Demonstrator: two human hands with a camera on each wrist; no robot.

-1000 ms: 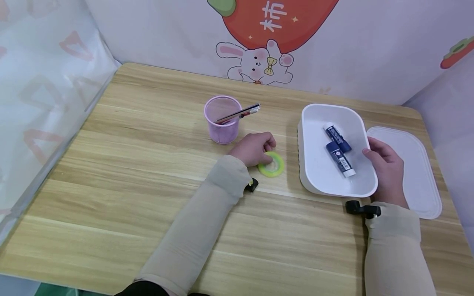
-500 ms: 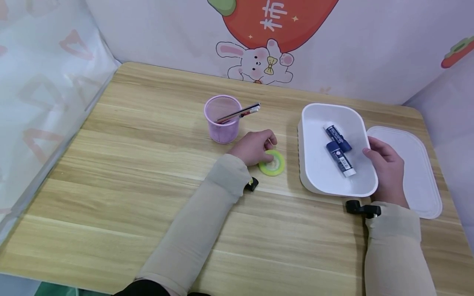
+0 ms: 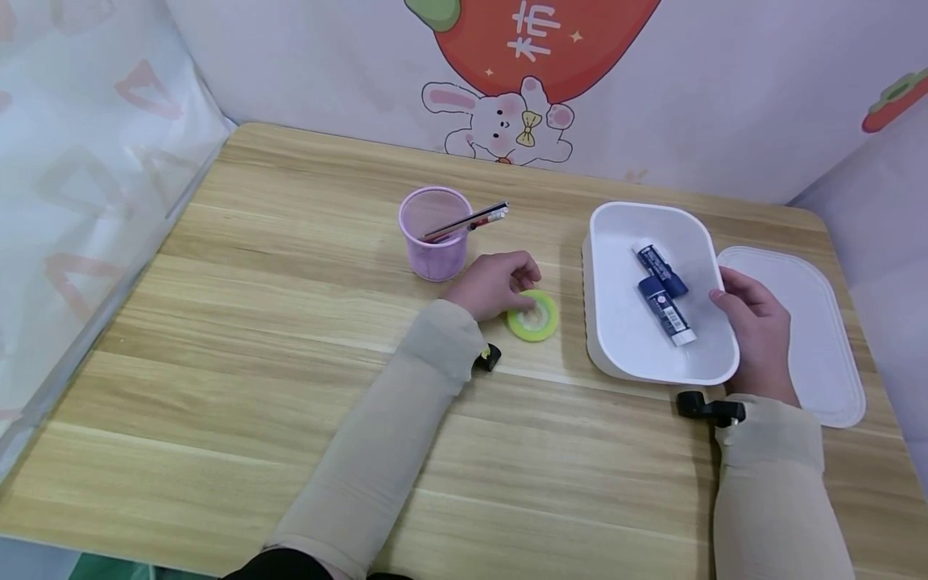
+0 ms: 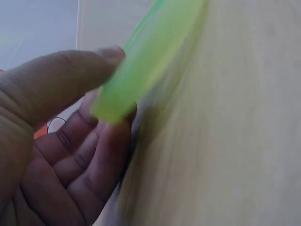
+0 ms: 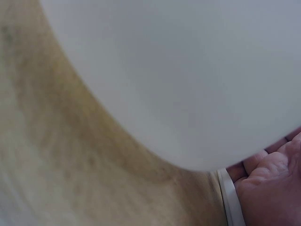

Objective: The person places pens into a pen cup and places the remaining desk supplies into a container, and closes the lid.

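My left hand pinches a yellow-green roll of tape between thumb and fingers. In the left wrist view the roll is seen edge-on, with the thumb on one side and fingers under its near end; wood surface lies close beside it. My right hand grips the right side of a white plastic box, its thumb at the rim. Two dark blue glue sticks lie inside the box. The right wrist view shows mostly the box's outer wall and part of the right palm.
A purple cup holding several pencils stands just behind the left hand. Partly under the right hand lies a flat white lid. The wooden table meets a printed backdrop at the back.
The left hand and the roll of tape have shifted slightly away from the person, toward the back of the table. The right hand and the box stay where they were.
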